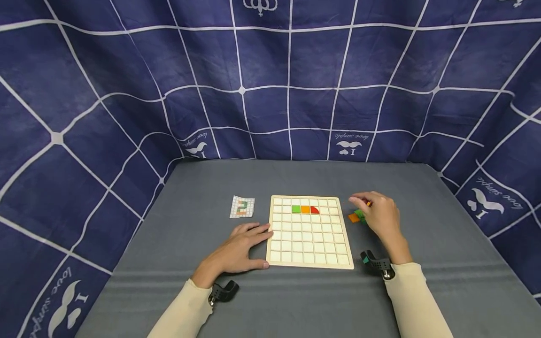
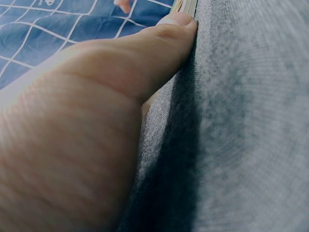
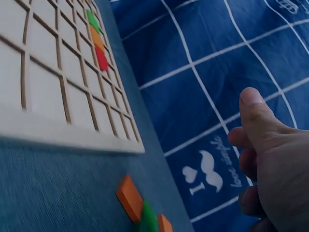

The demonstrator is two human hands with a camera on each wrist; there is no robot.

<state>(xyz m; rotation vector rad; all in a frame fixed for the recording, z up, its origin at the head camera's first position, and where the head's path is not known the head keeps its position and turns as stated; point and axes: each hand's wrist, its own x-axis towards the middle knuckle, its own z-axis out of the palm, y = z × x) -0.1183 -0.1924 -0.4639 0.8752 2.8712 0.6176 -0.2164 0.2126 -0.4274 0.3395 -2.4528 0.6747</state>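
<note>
1. Light sleeves [image 1: 416, 300] come in over the counter's [image 1: 296, 305] near edge, lying closest to the head camera, with a dark band [image 1: 377, 265] at the right wrist.
2. Between them lies the gridded board [image 1: 311, 244], flat and nearly square, its near edge roughly in line with the counter's near edge.
3. Loose pieces [image 1: 354, 218], orange and green, lie in a small cluster on the counter, just off the board's right edge and toward its far right corner.
4. From the right hand [image 1: 382, 213] the visible pieces lie leftward, partly under its fingers, so the right hand is plainly the nearer one. Its thumb and forefinger come close together; I cannot tell whether they pinch a piece, since a bit of orange shows beneath the palm.
5. Left of that cluster, across the board's right edge, a green square [image 1: 296, 209], an orange square [image 1: 305, 210] and a red quarter-round [image 1: 314, 210] sit side by side in the second row from the far edge, their line parallel to it.
6. The left hand [image 1: 237, 249] is spread, touching the board's left edge, thumb by the near left corner.
7. Beyond that hand, left of the board, lies a patterned card [image 1: 242, 207].
</note>
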